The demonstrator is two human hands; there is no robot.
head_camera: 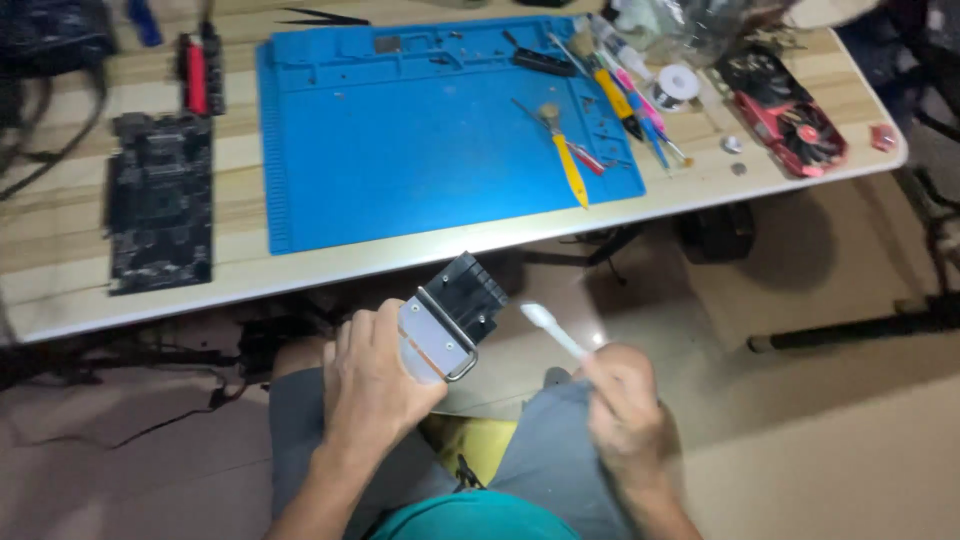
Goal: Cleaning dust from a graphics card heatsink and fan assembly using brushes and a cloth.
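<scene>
**A:** What is the left hand [375, 375] doing?

**B:** Its fingers are wrapped tight around a black metal cooling block with thin fins and a shiny silver plate and pipe [455, 315]. The block is held over the lap, just below the table edge.

**A:** And the right hand [622, 415]?

**B:** Its fingers are pinched shut on a thin white plastic stick with a flat, rounded tip [552, 332]. The tip points up and to the left, near the block but not touching it.

**A:** What is on the light wooden table [60, 260]?

**B:** A big blue rubber work mat [420, 150] lies in the middle. On its right side sit a brush with a yellow handle [568, 160] and some small screwdrivers with coloured handles [640, 110]. To the left of the mat lies a flat black circuit board [160, 200]. Far right, near the table corner, is a red and black card with a round fan [790, 110]. A small roll of white tape [678, 85] sits between the tools and that card.

**A:** And lower down?

**B:** Grey shorts [560, 450] cover the person's legs, above a brown floor.
</scene>
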